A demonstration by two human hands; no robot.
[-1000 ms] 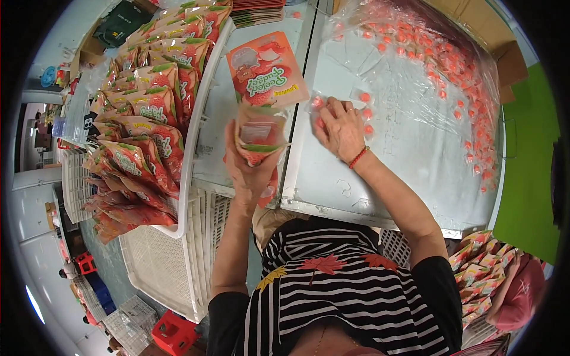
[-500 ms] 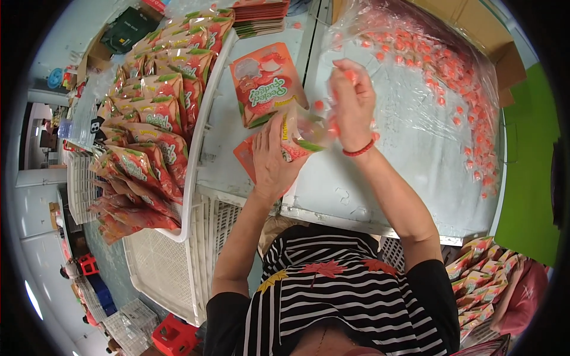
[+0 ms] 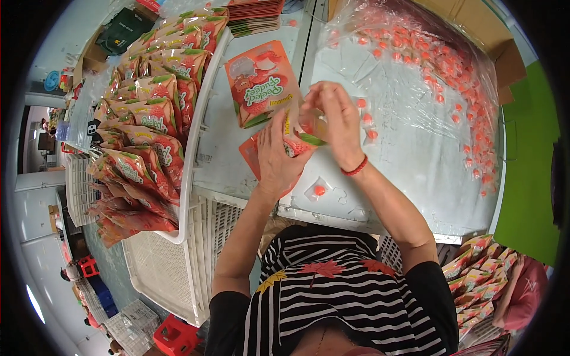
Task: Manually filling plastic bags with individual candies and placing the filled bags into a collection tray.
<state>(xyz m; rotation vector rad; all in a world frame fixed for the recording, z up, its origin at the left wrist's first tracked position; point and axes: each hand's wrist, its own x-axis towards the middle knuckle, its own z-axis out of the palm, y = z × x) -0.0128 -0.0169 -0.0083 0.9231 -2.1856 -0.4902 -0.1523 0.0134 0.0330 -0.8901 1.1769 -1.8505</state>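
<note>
My left hand (image 3: 275, 159) is closed round an orange-pink candy pouch (image 3: 295, 144), its mouth turned to the right. At that mouth is my right hand (image 3: 339, 123), its fingers curled; whatever they hold is hidden. A red cord circles the right wrist. Just right of this hand lie several clear-wrapped red candies (image 3: 367, 118), and a single wrapped candy (image 3: 319, 190) rests nearer the table's front edge. Beyond my left hand a flat pouch (image 3: 256, 77) lies printed side up. Part of another pouch (image 3: 250, 155) shows beneath the left hand.
On the left, a white crate (image 3: 189, 202) holds rows of filled pouches (image 3: 157, 121). A stack of flat pouches (image 3: 252, 16) sits at the back. Many wrapped candies (image 3: 442, 68) spread from a clear plastic bag at the far right. Another person's arm (image 3: 507, 293) is at lower right.
My right hand has moved left to the pouch's mouth, its fingers turned toward it. A single candy now shows near the front edge, and several candies beside the right hand are uncovered.
</note>
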